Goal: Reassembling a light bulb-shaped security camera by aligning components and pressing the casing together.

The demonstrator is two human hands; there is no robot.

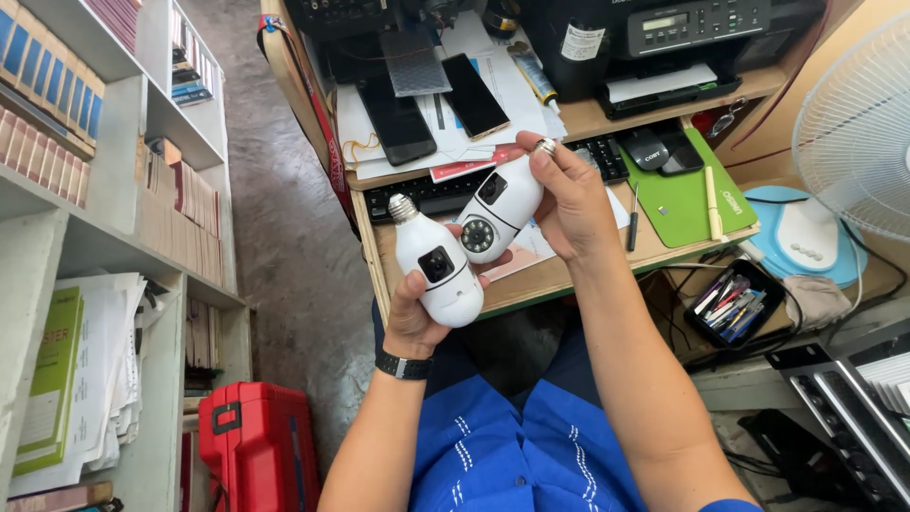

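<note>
Left hand [414, 313] had its grip closed round a white bulb-shaped camera [438, 269], screw base pointing to 11 o'clock, dark lens window facing up; thumb on the right side near the lower body. Right hand [567, 201] had its grip closed on a second white bulb camera [500, 209], fingers wrapped over its top end at 1 o'clock, its round lens ring at the lower end. The two cameras sat just beside each other, the second at 1 o'clock from the first; whether they touched could not be told. A black wristband [404, 366] sat on the left wrist, a ring on a right finger.

Both were held over the front edge of a wooden worktop [559, 275], above the lap. Open floor [284, 237] lay at 9 o'clock, between the worktop edge and a shelf unit [114, 190]. A red case [256, 446] stood at 7 o'clock on the floor.

On the worktop: black keyboard [427, 194] at 12 o'clock, two dark phones [396, 118] lying on papers beyond it, a green mat [678, 190] at 2 o'clock with a black mouse [645, 149] at its top. Black printer [664, 43] at 1 o'clock. White fan [858, 123] at 3 o'clock. Green flat package [52, 379] on the shelf at 8 o'clock. Black tray of pens [735, 303] at 4 o'clock.
</note>
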